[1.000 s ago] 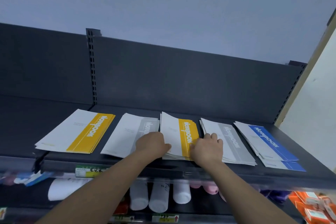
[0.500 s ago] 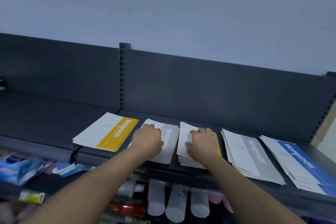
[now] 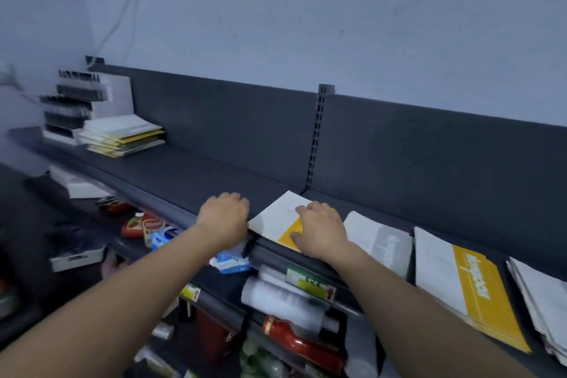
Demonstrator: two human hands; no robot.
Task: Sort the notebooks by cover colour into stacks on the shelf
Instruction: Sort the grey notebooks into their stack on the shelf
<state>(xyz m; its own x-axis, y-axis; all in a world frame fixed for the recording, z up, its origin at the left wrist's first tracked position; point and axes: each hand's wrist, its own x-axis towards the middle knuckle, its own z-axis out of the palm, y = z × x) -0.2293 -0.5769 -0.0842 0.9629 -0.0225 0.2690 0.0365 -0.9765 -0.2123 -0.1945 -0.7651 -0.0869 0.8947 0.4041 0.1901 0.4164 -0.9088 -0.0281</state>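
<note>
On the dark shelf [image 3: 190, 175] lies a white notebook with a yellow band [image 3: 276, 218], and my right hand [image 3: 322, 233] rests flat on it, fingers spread and thumb on the yellow band. My left hand [image 3: 225, 218] sits on the bare shelf just left of that notebook, fingers bent downward, holding nothing. To the right lie a grey-banded notebook [image 3: 380, 242], a yellow-banded stack [image 3: 469, 282] and a grey-banded stack [image 3: 546, 301] at the frame's edge. A further stack of yellow and white notebooks [image 3: 122, 135] lies far left on the same shelf.
A tiered black and white display rack [image 3: 76, 101] stands behind the far-left stack. Bare shelf stretches between that stack and my left hand. Bottles, rolls and packets [image 3: 294, 337] fill the lower shelves. The shelf's back panel [image 3: 429, 156] rises behind the notebooks.
My view has swung left. My right hand moved from the middle yellow stack to the leftmost yellow notebook. My left hand left the grey notebook for bare shelf.
</note>
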